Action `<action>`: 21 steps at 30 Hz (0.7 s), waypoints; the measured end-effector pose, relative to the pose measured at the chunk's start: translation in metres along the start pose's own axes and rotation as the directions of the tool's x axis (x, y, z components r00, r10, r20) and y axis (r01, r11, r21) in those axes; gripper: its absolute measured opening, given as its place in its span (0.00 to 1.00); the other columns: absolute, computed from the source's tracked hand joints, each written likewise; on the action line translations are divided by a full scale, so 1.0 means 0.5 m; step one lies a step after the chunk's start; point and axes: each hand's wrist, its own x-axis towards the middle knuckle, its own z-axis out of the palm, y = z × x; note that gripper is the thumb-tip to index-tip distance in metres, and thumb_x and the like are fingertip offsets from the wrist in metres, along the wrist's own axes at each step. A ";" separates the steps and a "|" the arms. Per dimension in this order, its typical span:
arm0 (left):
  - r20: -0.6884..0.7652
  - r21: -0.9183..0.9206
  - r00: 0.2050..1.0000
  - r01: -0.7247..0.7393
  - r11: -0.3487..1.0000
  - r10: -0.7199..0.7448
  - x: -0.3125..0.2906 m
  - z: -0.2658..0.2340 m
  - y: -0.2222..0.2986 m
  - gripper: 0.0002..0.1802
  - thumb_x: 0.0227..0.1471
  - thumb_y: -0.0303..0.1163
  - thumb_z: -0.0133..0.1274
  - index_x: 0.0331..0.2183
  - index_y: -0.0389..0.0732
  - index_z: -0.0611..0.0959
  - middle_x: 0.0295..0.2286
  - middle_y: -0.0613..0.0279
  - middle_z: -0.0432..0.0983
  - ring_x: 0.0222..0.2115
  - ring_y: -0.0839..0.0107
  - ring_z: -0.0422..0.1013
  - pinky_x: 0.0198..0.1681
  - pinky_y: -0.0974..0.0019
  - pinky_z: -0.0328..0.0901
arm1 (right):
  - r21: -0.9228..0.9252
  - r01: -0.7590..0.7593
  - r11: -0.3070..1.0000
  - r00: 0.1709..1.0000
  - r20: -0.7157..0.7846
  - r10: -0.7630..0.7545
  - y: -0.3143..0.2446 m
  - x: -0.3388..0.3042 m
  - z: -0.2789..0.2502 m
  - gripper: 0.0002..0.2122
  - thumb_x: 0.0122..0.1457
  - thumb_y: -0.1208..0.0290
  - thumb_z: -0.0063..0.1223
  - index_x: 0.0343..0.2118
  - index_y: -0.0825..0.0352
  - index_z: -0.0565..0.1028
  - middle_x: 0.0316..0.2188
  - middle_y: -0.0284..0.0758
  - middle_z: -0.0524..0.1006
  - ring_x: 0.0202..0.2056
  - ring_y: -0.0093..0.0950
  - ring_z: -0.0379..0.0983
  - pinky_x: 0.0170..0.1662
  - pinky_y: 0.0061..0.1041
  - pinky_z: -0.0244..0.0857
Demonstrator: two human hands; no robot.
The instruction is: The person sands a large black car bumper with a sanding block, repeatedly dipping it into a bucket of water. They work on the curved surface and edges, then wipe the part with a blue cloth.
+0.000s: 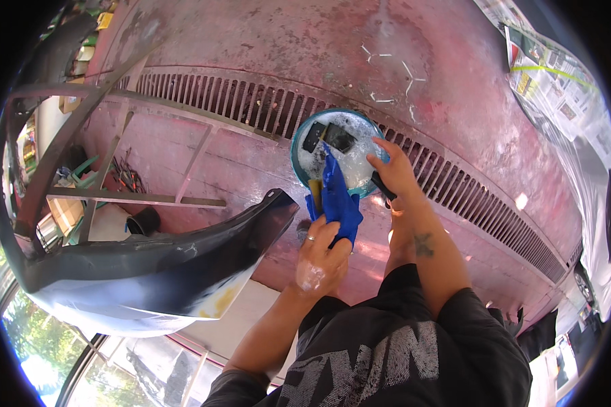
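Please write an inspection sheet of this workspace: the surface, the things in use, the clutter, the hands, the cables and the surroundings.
Surface: reddish stained floor with a long slotted drain grate across it.
Things in use: teal basin of soapy water with dark pads inside; blue cloth; dark car bumper lying beside the basin.
Clutter: metal frame and small tools at the left.
Hands: left hand, foamy, grips the blue cloth; right hand reaches into the basin, over a dark object I cannot identify.
Cables: nothing seen.
Surroundings: newspaper masking at the upper right; trees below the left edge.
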 end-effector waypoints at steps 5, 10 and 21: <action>0.170 0.054 0.980 -0.112 0.992 0.101 0.020 -0.008 -0.021 0.08 0.45 0.28 0.61 0.30 0.42 0.78 0.40 0.55 0.76 0.48 0.49 0.74 0.50 0.52 0.74 | 0.232 0.305 0.924 0.732 0.563 -0.383 -0.190 0.021 -0.069 0.26 0.58 0.82 0.59 0.62 0.59 0.78 0.57 0.42 0.81 0.58 0.39 0.77 0.62 0.34 0.67; 0.245 0.007 0.939 -0.250 0.968 0.240 0.026 -0.014 -0.029 0.09 0.41 0.31 0.58 0.28 0.42 0.77 0.37 0.58 0.74 0.44 0.56 0.74 0.47 0.57 0.74 | 0.149 0.389 0.909 0.443 0.835 -0.327 -0.170 0.054 -0.020 0.25 0.54 0.84 0.58 0.56 0.60 0.83 0.48 0.42 0.85 0.52 0.36 0.81 0.57 0.33 0.71; 0.037 -0.164 0.999 -0.004 0.986 0.010 0.045 0.031 -0.073 0.10 0.38 0.19 0.58 0.29 0.38 0.78 0.35 0.53 0.76 0.42 0.49 0.73 0.47 0.52 0.72 | 0.519 -0.396 0.757 0.811 0.585 0.022 -0.024 0.048 -0.035 0.13 0.60 0.87 0.56 0.45 0.73 0.86 0.45 0.39 0.87 0.34 0.21 0.80 0.41 0.24 0.76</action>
